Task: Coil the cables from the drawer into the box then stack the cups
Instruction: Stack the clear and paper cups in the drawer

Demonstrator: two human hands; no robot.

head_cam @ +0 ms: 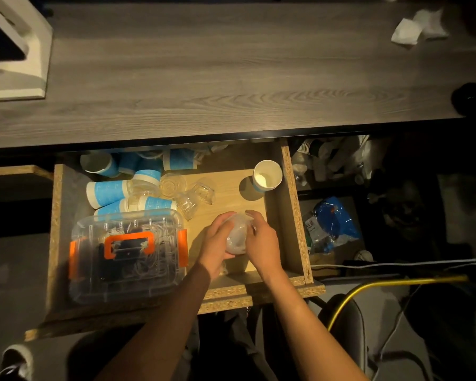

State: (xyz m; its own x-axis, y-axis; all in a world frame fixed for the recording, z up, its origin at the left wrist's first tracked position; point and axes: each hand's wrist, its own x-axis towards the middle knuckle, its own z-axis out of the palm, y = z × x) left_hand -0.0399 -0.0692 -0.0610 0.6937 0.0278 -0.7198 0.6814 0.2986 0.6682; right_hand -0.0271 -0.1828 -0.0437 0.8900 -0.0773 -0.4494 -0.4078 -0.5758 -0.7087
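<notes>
Clear cup (pixel 237 235) gripped by both my hands (pixel 216 243) (pixel 261 242) near the drawer's (pixel 294 204) front edge; I'd seat it squarely.

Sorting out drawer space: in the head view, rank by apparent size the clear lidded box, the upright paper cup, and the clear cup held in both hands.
1. clear lidded box, by far largest.
2-3. upright paper cup and held clear cup: look alike; hands hide part of the latter, so unranked.
</notes>
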